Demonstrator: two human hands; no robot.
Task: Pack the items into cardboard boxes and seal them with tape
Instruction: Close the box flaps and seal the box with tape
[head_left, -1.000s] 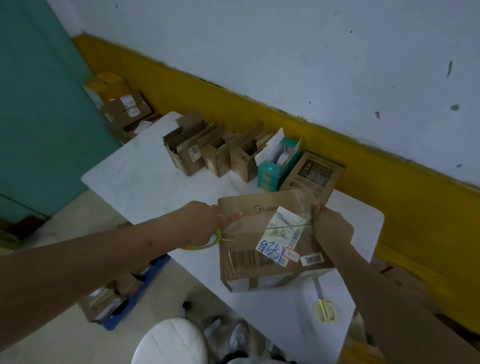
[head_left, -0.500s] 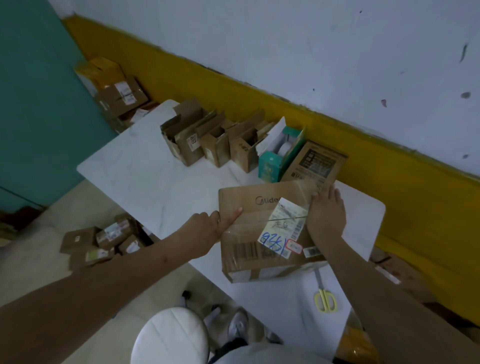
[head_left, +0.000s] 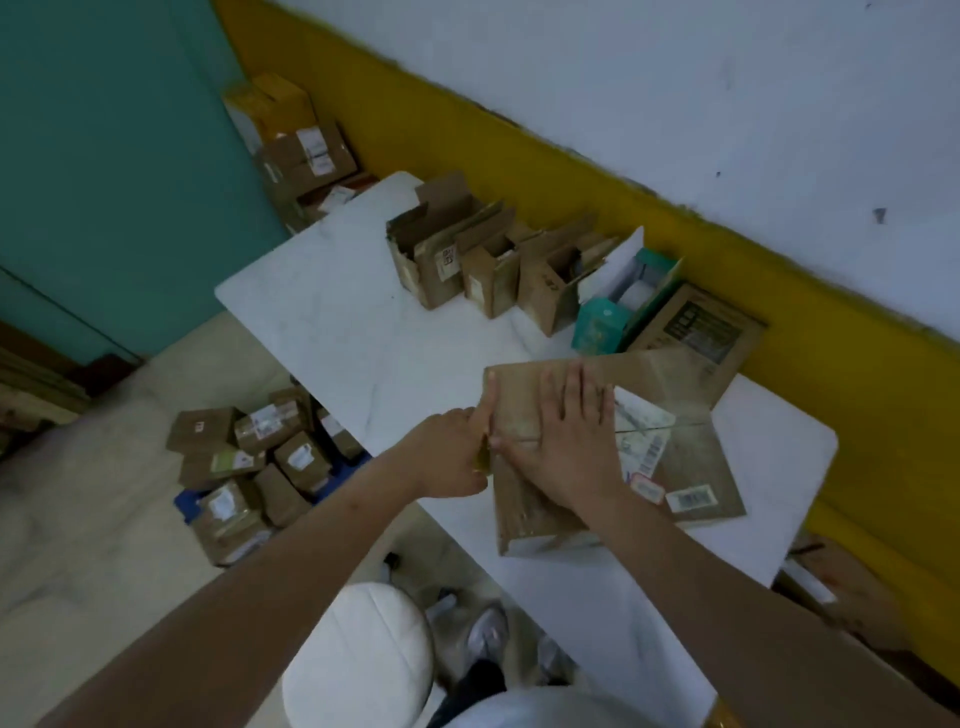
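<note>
While the flaps of the cardboard box (head_left: 691, 467) lie closed, I am at the sealing step. The box sits on the bench (head_left: 353, 332), toward its right end and close to the near edge, with the centre seam (head_left: 685, 422) running left to right across the top and a shipping label (head_left: 641, 431) straddling it.

Right hand (head_left: 566, 447): flat on the top, fingers straight and spread, palm across the seam, pressing both flaps level. This grip is apart and clamps nothing.

Left hand (head_left: 447, 457): at the left end of the seam, touching the box edge, with the grip curled round a yellowish tape roll (head_left: 482, 460) that is mostly hidden. One finger lies straight along the left edge of the box.

Judgement: the tape end is being anchored at the left edge, and packing of this box looks complete. The next move calls for drawing the roll rightward along the seam. The right hand must slide ahead of it or follow behind to smooth the strip, and the flaps must not spring up.

Beyond the box, a row of small open boxes (head_left: 467, 260) and a teal carton (head_left: 602, 322) stand along the far edge. Sealed parcels (head_left: 249, 457) lie piled on the floor at left.
</note>
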